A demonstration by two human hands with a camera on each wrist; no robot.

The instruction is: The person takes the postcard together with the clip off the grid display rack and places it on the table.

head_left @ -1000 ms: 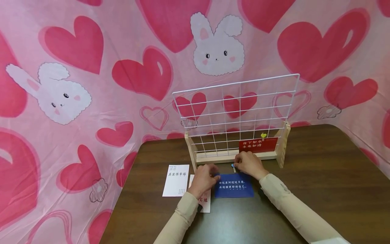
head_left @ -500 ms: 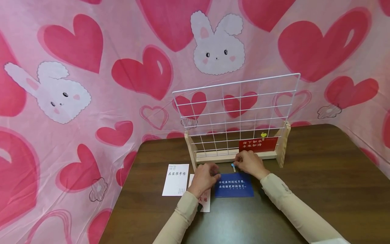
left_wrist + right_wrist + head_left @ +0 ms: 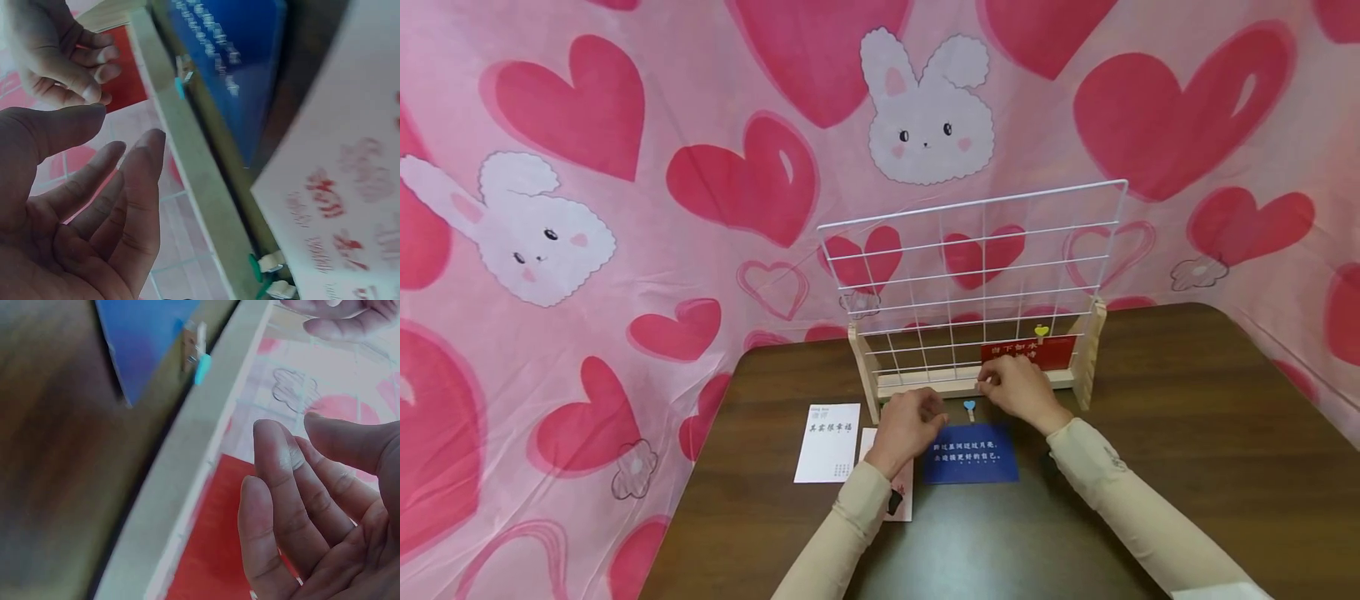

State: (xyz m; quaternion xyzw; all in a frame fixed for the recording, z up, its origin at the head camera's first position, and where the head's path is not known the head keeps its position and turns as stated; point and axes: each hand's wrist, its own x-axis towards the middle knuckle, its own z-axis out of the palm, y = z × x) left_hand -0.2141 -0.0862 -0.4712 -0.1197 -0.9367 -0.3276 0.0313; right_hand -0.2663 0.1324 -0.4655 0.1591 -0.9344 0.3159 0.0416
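Note:
My left hand [image 3: 908,429] hovers over the left side of the blue card [image 3: 972,454], fingers loosely bent, nothing held. My right hand [image 3: 1018,390] hangs in front of the red card [image 3: 1060,353], its fingers relaxed and holding nothing. Between the hands, a small clothespin with a blue heart [image 3: 970,408] lies on the table behind the blue card. A clothespin with a yellow heart [image 3: 1041,332] grips the red card's top edge on the white wire grid [image 3: 940,287]. Two clothespins with green tops [image 3: 265,269] show in the left wrist view.
The grid stands in a wooden base [image 3: 940,385] on the brown table [image 3: 1187,433]. A white card [image 3: 826,446] lies at the left. Beneath my left arm is a pinkish card with red characters [image 3: 904,500], partly hidden. A pink heart-print cloth [image 3: 737,75] hangs behind.
My right hand has moved up and away from the blue-heart clothespin, which now shows whole. My left hand has risen slightly. The head view has shifted a little.

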